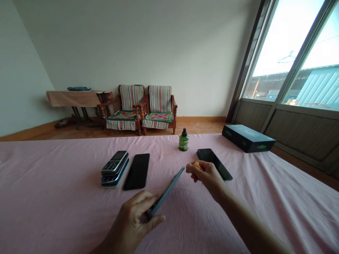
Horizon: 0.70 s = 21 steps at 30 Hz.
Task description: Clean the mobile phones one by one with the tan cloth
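My left hand [134, 215] grips a smartphone [169, 188] by its lower end, tilted nearly edge-on to me above the pink cloth. Just past the phone's upper end is my right hand [208, 174], its fingers closed around a small crumpled orange-yellow piece [197, 165], perhaps cloth or sponge. Under and behind the right hand lies a dark smartphone [218, 165], with the edge of another showing beneath. A black smartphone [137, 171] lies flat beyond my left hand. Left of it sits a stack of phones with a keypad phone [115, 162] on top.
A green bottle with a black cap [183, 140] stands near the far edge of the pink cloth [53, 183]. A black box [248, 137] lies at the far right. Beyond are two wooden chairs [159, 102], a covered table [76, 98] and a window [286, 53].
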Available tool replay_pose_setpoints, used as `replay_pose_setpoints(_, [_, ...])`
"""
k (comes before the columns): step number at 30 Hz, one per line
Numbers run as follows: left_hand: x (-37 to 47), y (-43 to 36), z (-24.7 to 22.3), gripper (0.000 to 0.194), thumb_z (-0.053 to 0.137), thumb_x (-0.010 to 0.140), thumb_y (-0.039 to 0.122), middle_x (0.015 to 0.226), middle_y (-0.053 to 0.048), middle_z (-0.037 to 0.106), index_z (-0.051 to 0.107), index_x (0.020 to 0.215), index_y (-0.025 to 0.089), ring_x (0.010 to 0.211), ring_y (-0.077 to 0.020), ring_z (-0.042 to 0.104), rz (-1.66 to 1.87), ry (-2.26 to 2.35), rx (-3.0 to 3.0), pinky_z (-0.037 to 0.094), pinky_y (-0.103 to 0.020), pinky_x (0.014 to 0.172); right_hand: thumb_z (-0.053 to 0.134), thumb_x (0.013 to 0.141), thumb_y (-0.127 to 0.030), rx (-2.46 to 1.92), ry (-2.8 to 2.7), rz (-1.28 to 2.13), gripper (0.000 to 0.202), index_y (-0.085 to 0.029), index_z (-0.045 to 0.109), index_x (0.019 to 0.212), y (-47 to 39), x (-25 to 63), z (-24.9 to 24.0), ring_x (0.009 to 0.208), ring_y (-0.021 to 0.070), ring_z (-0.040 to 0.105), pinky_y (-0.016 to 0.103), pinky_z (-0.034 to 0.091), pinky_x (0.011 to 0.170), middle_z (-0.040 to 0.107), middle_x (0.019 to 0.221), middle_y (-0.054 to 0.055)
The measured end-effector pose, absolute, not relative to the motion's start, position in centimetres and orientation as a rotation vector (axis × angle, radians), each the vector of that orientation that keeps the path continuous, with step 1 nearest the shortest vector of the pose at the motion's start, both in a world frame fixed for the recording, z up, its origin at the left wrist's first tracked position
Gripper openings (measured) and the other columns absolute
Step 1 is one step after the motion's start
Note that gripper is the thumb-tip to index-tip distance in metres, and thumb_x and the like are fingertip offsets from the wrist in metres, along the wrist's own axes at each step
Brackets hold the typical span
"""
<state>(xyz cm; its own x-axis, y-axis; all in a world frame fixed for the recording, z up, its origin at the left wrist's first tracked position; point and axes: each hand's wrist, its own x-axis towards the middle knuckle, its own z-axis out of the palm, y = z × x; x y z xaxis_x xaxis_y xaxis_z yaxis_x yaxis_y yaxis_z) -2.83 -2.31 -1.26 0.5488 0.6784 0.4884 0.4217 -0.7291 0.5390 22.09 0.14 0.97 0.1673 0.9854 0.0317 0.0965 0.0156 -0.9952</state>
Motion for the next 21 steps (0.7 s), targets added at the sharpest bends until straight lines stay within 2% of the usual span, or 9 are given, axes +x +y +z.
replay_pose_setpoints(3, [-2.8,-2.2,-0.8,0.02,0.064,0.086,0.039,0.078,-0.002,0.065,0.071,0.095,0.022,0.07,-0.0162,0.065,0.996,0.973,2.336,0.056,-0.021,0.062,0.066,0.076,-0.042,-1.234,-1.165,0.804,0.029,-0.013,0.069,0.079,0.4,21.7,0.6,0.057,0.0113,0.056,0.023,0.047,0.051,0.061,0.071,0.003])
replay_pose_setpoints(6, [-2.6,-2.4,-0.6,0.019,0.067,0.085,0.038,0.079,-0.001,0.065,0.071,0.094,0.022,0.071,-0.0164,0.066,0.977,0.953,2.313,0.056,-0.021,0.063,0.063,0.081,-0.043,-1.164,-1.244,0.656,0.031,-0.014,0.071,0.088,0.8,21.4,-0.5,0.062,0.0131,0.06,0.026,0.05,0.056,0.062,0.083,0.006])
replay_pose_setpoints(13, [-2.6,-2.8,-0.6,0.039,0.067,0.085,0.027,0.094,-0.001,0.067,0.059,0.123,0.027,0.084,-0.0146,0.067,0.951,0.854,2.334,0.056,-0.02,0.074,0.057,0.087,-0.038,-1.159,-1.388,0.614,0.03,-0.014,0.072,0.099,1.3,20.9,-2.3,0.066,0.0139,0.06,0.026,0.051,0.06,0.06,0.082,0.006])
replay_pose_setpoints(17, [-2.7,-2.9,-0.7,0.036,0.068,0.084,0.023,0.097,-0.002,0.069,0.063,0.12,0.028,0.086,-0.0153,0.069,1.156,0.882,2.372,0.056,-0.019,0.077,0.056,0.089,-0.032,-1.154,-1.465,0.431,0.025,-0.019,0.072,0.103,0.8,20.1,-2.4,0.074,0.015,0.06,0.025,0.049,0.062,0.061,0.091,0.007])
replay_pose_setpoints(21, [-2.3,-3.4,-0.6,0.037,0.069,0.083,0.023,0.098,-0.003,0.071,0.063,0.119,0.026,0.086,-0.017,0.07,1.253,0.89,2.396,0.057,-0.02,0.078,0.052,0.091,-0.024,-1.092,-1.569,0.299,0.024,-0.024,0.071,0.106,0.5,19.5,-2.0,0.086,0.0166,0.061,0.027,0.051,0.073,0.061,0.096,0.007])
